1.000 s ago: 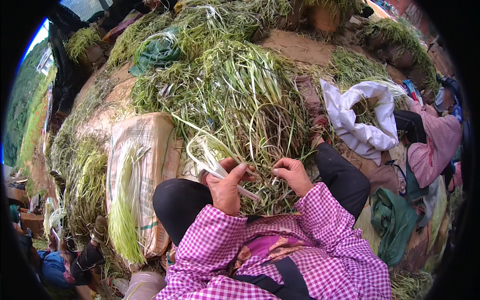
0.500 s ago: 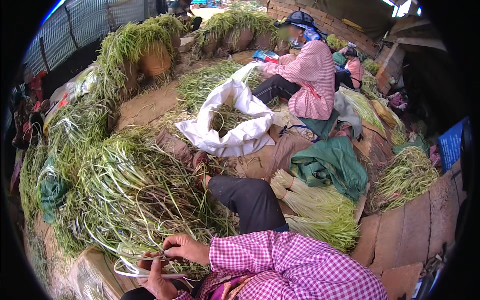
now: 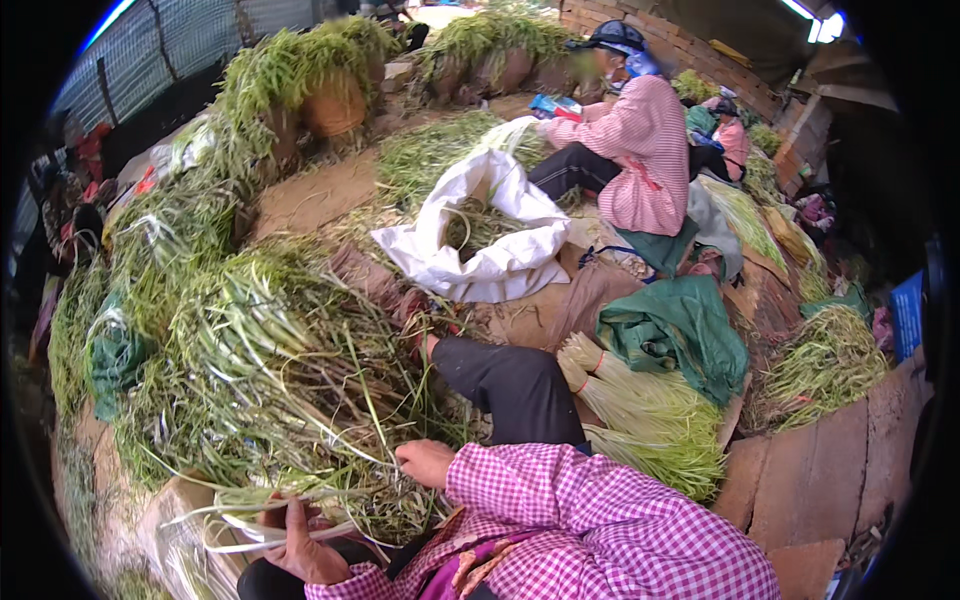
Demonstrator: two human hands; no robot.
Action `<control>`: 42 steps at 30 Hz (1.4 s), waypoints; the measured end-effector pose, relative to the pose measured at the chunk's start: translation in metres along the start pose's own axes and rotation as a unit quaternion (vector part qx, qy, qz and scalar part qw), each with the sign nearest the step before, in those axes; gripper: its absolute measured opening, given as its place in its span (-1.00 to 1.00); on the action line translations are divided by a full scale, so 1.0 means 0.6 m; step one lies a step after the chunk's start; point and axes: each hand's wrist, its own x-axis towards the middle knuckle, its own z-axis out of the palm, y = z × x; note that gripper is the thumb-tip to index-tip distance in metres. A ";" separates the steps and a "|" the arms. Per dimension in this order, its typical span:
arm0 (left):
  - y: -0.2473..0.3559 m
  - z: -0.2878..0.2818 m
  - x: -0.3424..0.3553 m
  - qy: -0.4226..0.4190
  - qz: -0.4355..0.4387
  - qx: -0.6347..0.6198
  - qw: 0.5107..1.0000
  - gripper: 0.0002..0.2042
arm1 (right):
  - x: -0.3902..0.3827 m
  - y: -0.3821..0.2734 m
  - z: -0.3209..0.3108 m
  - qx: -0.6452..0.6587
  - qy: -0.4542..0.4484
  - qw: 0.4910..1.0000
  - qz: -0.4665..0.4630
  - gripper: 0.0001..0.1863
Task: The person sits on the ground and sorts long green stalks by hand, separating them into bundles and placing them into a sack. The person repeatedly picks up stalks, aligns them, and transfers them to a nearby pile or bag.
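Note:
In the lower left, my left hand [image 3: 306,550] is closed round several long pale stalks [image 3: 240,528], which stick out to the left and right. To its upper right, my right hand [image 3: 426,462] has curled fingers at the edge of a big loose heap of green, white and browned stalks [image 3: 280,350]; what its fingertips pinch, if anything, I cannot make out. My checked sleeves and dark-trousered bent leg frame the work, the leg reaching out beside the heap.
A white open sack [image 3: 510,265], green cloth [image 3: 670,345], banded pale bunches [image 3: 640,440], planks [image 3: 820,470] and more leafy heaps [image 3: 280,80] surround me. A co-worker [image 3: 640,140] in pink checks sits beyond the sack. Others sit farther back, near a brick wall [image 3: 690,50].
The view swung right between the first two frames, bringing the co-worker fully in. My right hand has moved rightward and up, away from my left hand, which keeps hold of the pale stalks.

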 end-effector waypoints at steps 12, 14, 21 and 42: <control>-0.005 0.008 -0.012 0.002 -0.059 -0.045 0.997 -0.77 | -0.043 -0.156 -0.005 0.305 -0.031 0.915 -0.263 -0.89; -0.005 0.000 -0.009 -0.027 -0.113 -0.110 0.987 -0.82 | -0.039 -0.140 0.001 0.438 -0.064 0.883 -0.155 -0.94; -0.009 -0.035 0.000 -0.026 -0.196 -0.198 0.960 -0.84 | 0.031 -0.042 -0.102 0.669 0.161 0.720 -0.088 -0.90; -0.017 -0.016 -0.028 -0.209 -0.104 -0.076 0.970 -0.74 | -0.004 -0.226 -0.053 0.179 0.019 0.887 -0.425 -0.56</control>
